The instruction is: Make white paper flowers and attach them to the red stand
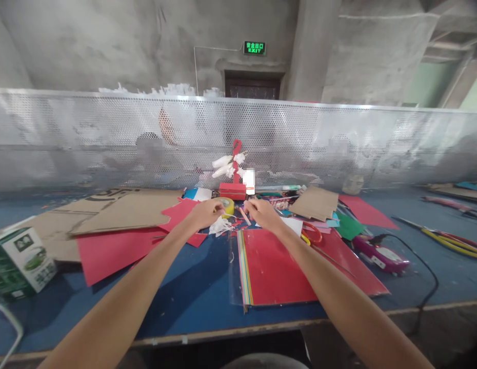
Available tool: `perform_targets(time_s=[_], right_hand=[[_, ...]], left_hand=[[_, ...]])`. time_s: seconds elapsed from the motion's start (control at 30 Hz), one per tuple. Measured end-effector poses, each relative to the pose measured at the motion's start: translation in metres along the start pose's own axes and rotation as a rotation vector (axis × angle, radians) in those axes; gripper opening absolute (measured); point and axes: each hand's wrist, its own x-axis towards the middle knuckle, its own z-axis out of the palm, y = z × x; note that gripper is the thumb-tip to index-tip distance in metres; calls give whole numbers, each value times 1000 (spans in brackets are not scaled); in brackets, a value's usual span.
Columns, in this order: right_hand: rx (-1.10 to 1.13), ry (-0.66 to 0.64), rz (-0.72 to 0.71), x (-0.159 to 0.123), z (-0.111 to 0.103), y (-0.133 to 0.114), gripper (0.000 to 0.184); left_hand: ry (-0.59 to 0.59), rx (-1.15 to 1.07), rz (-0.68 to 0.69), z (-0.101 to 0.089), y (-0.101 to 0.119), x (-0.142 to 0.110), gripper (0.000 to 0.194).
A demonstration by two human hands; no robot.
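White fringed piece (220,226) is laid on the blue table (173,302), just beside the left hand (207,212). Both that hand and the right hand (262,212) are curled, but whether anything is pinched cannot be told at this blur; they are brought close together, probably for fine handling. White flowers (222,169) are stood behind, perhaps for clearance. “EXIT” is read beneath Chinese characters on the green sign (254,48); large characters on the carton (33,261) are too blurred.
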Motion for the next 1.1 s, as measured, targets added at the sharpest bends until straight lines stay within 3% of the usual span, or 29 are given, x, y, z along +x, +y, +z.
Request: perform_targets(time_s=[0.2, 0.43, 0.57, 0.8, 0.93, 1.1], right_hand=[[-72, 46, -3, 1, -5, 5, 38], [-182, 117, 6, 3, -17, 15, 38], [-297, 136, 94, 5, -32, 30, 31], [-501, -168, 314, -1, -41, 73, 16], [-525, -225, 355, -1, -35, 92, 26], [-516, -242, 376, 0, -29, 100, 35]], left_hand=[[-29, 12, -71, 6, -15, 2, 8], [-103, 177, -204, 10, -6, -2, 5], [-34, 184, -150, 10, -3, -1, 12], [22, 207, -93, 7, -1, 0, 14], [42, 227, -99, 8, -1, 1, 12], [50, 224, -69, 8, 0, -1, 11]])
